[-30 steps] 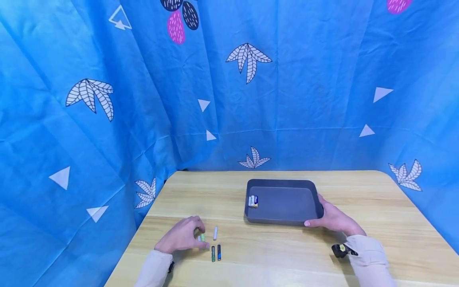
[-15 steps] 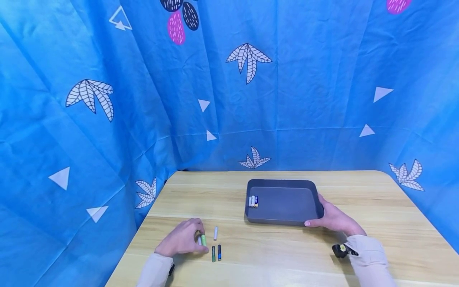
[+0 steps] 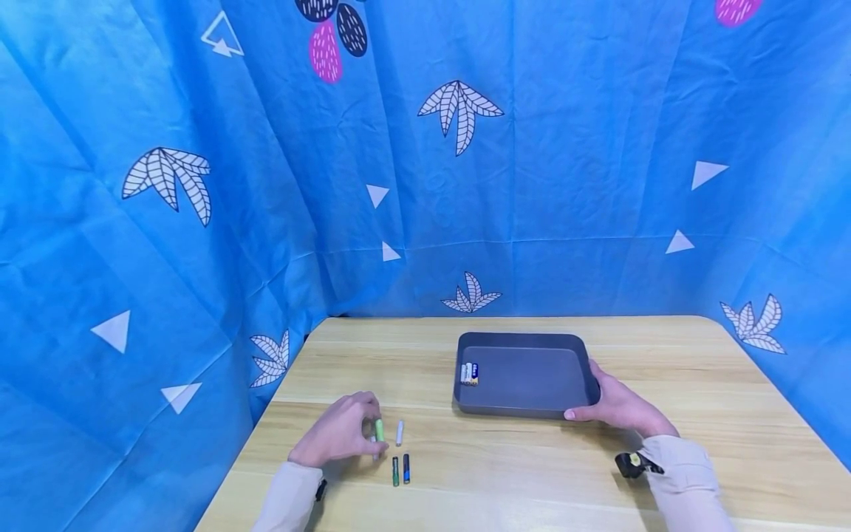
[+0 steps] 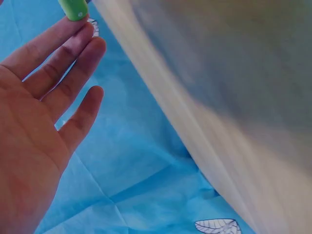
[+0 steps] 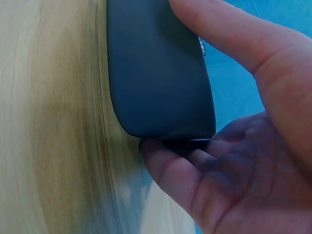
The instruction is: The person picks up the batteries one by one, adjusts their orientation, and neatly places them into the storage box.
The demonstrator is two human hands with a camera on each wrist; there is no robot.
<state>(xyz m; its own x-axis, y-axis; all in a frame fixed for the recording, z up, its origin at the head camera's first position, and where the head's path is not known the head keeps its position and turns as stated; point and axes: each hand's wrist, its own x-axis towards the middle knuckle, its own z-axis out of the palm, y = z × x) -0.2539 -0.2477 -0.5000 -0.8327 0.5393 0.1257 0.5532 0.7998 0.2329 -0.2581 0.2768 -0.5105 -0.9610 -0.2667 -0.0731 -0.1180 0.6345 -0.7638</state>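
Between thumb and fingers my left hand [image 3: 340,428] pinches a light green battery [image 3: 380,430], close over the table. In the left wrist view the end of this green battery [image 4: 74,9] shows at the fingertips, the other fingers fairly straight. A whitish battery is partly hidden behind the thumb. Just right of the hand lie a white battery [image 3: 400,433], a dark green battery [image 3: 395,471] and a dark blue battery [image 3: 407,469]. My right hand [image 3: 618,400] grips the right end of a dark grey tray [image 3: 525,411], thumb at the front corner, fingers around the end wall.
Inside the tray, against its left wall, lie a white battery [image 3: 465,373] and a blue and gold battery [image 3: 475,373] side by side. The wooden table [image 3: 505,473] ends at a blue patterned curtain [image 3: 572,185] behind and to the left.
The left hand has shifted slightly up and right with the green battery, showing part of a whitish one under it. The right hand and tray have stayed put.
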